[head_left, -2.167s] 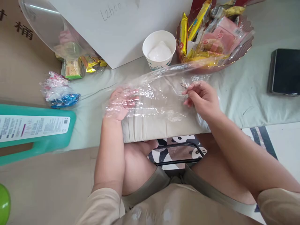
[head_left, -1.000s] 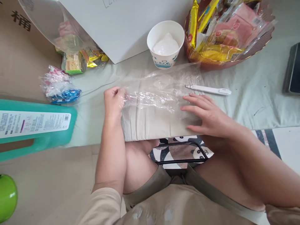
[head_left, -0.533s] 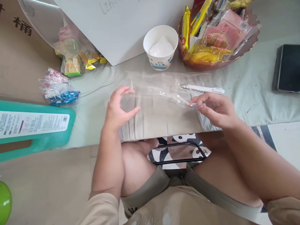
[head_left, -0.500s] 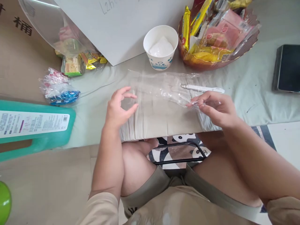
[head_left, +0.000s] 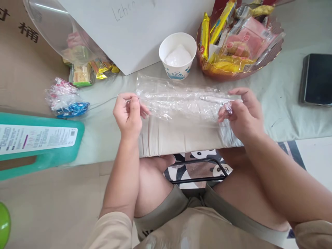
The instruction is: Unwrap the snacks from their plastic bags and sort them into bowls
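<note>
A clear plastic bag (head_left: pixel 178 100) is stretched flat above the folded grey cloth (head_left: pixel 181 135) at the table's front edge. My left hand (head_left: pixel 129 114) pinches the bag's left end between thumb and fingers. My right hand (head_left: pixel 242 114) pinches its right end, fingers curled. A white pen-like tool (head_left: pixel 215 99) lies under the plastic close to my right hand.
A white paper cup (head_left: pixel 177 55) stands behind the bag. A brown bowl (head_left: pixel 220 71) heaped with wrapped snacks sits at the back right. A dark phone (head_left: pixel 316 80) lies far right. A teal jug (head_left: pixel 38 141), candy wrappers (head_left: pixel 64 100) and a clear snack bag (head_left: pixel 77 65) are on the left.
My left hand, open beside the bag half a second ago, has closed on its left end. My right hand moved right and up, pulling the bag taut between both hands.
</note>
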Demonstrator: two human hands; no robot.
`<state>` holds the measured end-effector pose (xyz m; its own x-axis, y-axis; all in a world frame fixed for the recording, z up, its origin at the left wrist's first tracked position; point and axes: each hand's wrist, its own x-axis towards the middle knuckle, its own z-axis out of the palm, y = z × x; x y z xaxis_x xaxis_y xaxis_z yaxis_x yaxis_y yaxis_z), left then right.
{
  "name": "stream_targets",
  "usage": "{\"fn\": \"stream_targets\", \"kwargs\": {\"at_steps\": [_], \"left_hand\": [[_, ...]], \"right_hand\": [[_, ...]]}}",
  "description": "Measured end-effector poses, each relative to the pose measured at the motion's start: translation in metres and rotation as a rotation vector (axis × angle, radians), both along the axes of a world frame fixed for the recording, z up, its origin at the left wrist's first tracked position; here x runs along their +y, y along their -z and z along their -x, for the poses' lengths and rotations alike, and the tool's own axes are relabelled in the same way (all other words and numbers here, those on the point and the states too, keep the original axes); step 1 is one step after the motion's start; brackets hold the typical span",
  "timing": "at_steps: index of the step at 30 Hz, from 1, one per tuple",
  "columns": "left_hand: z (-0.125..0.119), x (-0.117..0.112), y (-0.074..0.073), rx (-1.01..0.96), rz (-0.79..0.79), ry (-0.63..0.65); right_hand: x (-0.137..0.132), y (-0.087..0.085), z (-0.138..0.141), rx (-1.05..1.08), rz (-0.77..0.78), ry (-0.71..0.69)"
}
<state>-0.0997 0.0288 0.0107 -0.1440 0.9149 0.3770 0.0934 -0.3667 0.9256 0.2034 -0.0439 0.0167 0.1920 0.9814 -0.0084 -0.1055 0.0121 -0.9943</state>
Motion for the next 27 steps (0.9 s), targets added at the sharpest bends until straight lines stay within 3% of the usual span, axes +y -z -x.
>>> {"fn": "stream_targets", "kwargs": {"at_steps": [5, 10, 12, 20, 27], "left_hand": [[0.007, 0.014, 0.006, 0.081, 0.172, -0.008], [0.026, 0.012, 0.005, 0.119, 0.239, 0.315], [0.026, 0.010, 0.005, 0.116, 0.270, 0.363], [0.001, 0.013, -0.003, 0.103, 0.457, 0.140], [0.009, 0.013, -0.006, 0.326, 0.532, -0.022]], "right_hand": [[-0.005, 0.000, 0.003, -0.159, 0.059, -0.001], [0.000, 0.003, 0.001, -0.267, 0.152, 0.124], [0.001, 0.003, -0.001, -0.287, 0.189, 0.156], [-0.010, -0.006, 0.000, -0.526, 0.292, 0.134], [-0.009, -0.012, 0.001, -0.849, 0.360, -0.010]]}}
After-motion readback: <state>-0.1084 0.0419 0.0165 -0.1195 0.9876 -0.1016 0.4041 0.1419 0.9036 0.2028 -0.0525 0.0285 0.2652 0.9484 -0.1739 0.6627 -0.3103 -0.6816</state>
